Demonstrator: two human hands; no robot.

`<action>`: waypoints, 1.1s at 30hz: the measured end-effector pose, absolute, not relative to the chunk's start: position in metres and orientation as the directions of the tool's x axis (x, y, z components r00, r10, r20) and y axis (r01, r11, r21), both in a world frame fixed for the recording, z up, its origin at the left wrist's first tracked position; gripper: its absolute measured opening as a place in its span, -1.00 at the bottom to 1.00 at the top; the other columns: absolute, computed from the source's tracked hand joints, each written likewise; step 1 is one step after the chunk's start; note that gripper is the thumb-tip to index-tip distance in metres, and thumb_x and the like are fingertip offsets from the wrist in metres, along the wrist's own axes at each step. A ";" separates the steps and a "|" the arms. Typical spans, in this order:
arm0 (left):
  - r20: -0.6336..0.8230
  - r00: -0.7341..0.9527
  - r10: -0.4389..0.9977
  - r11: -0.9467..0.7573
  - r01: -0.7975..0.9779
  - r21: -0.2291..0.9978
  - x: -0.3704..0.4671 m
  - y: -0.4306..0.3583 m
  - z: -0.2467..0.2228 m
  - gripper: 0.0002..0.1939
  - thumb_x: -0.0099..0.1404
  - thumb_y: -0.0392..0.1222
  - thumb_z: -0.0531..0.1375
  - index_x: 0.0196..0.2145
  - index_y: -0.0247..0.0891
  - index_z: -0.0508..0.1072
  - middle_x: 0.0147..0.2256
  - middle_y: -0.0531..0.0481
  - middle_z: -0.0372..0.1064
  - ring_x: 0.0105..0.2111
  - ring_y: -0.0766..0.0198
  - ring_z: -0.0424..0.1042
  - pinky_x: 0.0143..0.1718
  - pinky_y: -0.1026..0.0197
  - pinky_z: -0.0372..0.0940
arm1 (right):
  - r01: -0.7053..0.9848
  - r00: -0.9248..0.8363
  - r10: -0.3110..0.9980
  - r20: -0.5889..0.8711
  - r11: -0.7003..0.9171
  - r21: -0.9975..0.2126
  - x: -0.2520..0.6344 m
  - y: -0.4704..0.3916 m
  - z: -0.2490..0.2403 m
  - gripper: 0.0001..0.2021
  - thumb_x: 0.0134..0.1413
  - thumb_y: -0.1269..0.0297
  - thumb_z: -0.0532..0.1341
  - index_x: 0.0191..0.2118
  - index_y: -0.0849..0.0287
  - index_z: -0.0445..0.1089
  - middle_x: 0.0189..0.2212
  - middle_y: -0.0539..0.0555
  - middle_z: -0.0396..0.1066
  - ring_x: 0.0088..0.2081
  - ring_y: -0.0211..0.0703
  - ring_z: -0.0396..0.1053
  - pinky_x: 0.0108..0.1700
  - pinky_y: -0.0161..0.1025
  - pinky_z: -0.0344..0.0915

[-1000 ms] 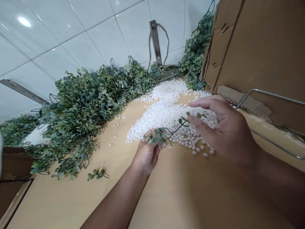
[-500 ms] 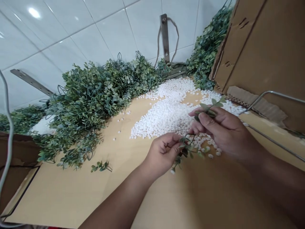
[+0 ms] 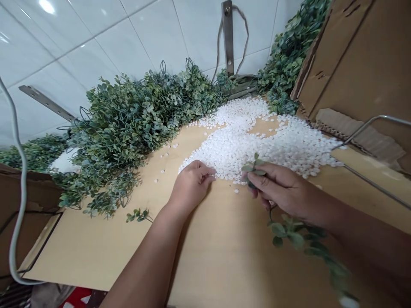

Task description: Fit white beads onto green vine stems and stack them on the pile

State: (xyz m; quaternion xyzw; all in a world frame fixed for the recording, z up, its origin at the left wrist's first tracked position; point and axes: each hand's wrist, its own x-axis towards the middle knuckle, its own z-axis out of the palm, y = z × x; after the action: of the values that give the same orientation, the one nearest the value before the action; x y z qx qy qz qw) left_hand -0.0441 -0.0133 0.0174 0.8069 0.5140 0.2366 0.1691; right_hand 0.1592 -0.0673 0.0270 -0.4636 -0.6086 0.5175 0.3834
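My right hand (image 3: pixel 278 186) is closed round an artificial leafy stem (image 3: pixel 295 235). A leafy tip of it sticks up above the thumb, and the rest trails down toward the lower right, blurred, with a small white piece at its end. My left hand (image 3: pixel 192 179) is at the near edge of a heap of small white plastic pieces (image 3: pixel 224 149), thumb and forefinger pinched together. Whatever lies between those fingertips is too small to make out. A single white piece (image 3: pixel 236 191) rests on the board between the hands.
A big pile of artificial greenery (image 3: pixel 128 119) lies at the back left, with a loose sprig (image 3: pixel 138 215) in front. More greenery (image 3: pixel 295 47) leans by a cardboard box (image 3: pixel 362 64) at right. A metal wire frame (image 3: pixel 375 184) and a white cable (image 3: pixel 21 171) flank the board.
My left hand has let go of the leafy stem and moved left to the white heap. My right hand keeps the stem, whose lower part has swung to the lower right. The view has shifted slightly.
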 end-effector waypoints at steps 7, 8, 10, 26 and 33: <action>0.240 0.440 0.865 -0.501 0.768 0.399 -0.037 -0.016 0.018 -0.84 0.13 -0.36 0.14 -0.38 -0.23 0.52 -0.39 -0.05 0.40 -0.38 0.25 0.36 -0.36 0.23 0.24 | 0.452 -0.315 0.947 0.056 0.202 -0.869 0.151 -0.075 0.029 -0.69 0.18 0.10 -0.03 -0.50 0.16 0.18 -0.62 -0.05 0.19 -0.54 -0.31 0.17 -0.52 -0.34 0.11; 0.247 0.440 0.863 -0.505 0.766 0.398 -0.037 -0.016 0.019 -0.84 0.14 -0.35 0.13 -0.39 -0.23 0.51 -0.38 -0.05 0.40 -0.37 0.24 0.37 -0.35 0.23 0.24 | 0.458 -0.326 0.944 0.048 0.202 -0.866 0.151 -0.076 0.030 -0.68 0.18 0.08 -0.05 -0.49 0.16 0.18 -0.60 -0.04 0.20 -0.52 -0.29 0.18 -0.51 -0.33 0.12; 0.263 0.424 0.866 -0.499 0.761 0.415 -0.037 -0.016 0.019 -0.84 0.16 -0.34 0.11 -0.40 -0.22 0.50 -0.38 -0.04 0.42 -0.35 0.24 0.39 -0.33 0.24 0.24 | 0.453 -0.354 0.935 0.023 0.193 -0.870 0.151 -0.077 0.031 -0.67 0.19 0.05 -0.08 -0.44 0.16 0.19 -0.55 -0.02 0.24 -0.48 -0.27 0.20 -0.48 -0.31 0.13; 0.264 0.383 0.885 -0.465 0.701 0.541 -0.035 -0.015 0.016 -0.82 0.18 -0.33 0.09 -0.38 -0.25 0.51 -0.37 -0.06 0.44 -0.34 0.25 0.38 -0.28 0.23 0.24 | 0.384 -0.286 0.958 0.002 0.116 -0.916 0.146 -0.072 0.022 -0.67 0.13 0.14 -0.01 -0.55 0.18 0.28 -0.65 -0.07 0.07 -0.54 -0.30 0.09 -0.49 -0.32 0.03; 0.024 0.117 0.993 -0.055 0.261 0.964 -0.022 -0.024 0.021 -0.89 0.12 -0.27 0.18 -0.44 -0.29 0.52 -0.55 0.04 0.35 -0.52 0.38 0.26 -0.43 0.32 0.17 | 0.419 -0.276 0.961 0.001 0.121 -0.900 0.145 -0.070 0.018 -0.69 0.07 0.18 0.02 -0.62 0.18 0.18 -0.66 -0.08 0.03 -0.55 -0.32 0.04 -0.51 -0.33 -0.03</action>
State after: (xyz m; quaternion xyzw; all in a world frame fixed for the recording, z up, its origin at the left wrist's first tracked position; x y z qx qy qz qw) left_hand -0.0222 -0.0235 0.0214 0.5995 0.5230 0.4098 0.4464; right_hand 0.1448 -0.0704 0.0182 -0.5096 -0.6769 0.4239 0.3200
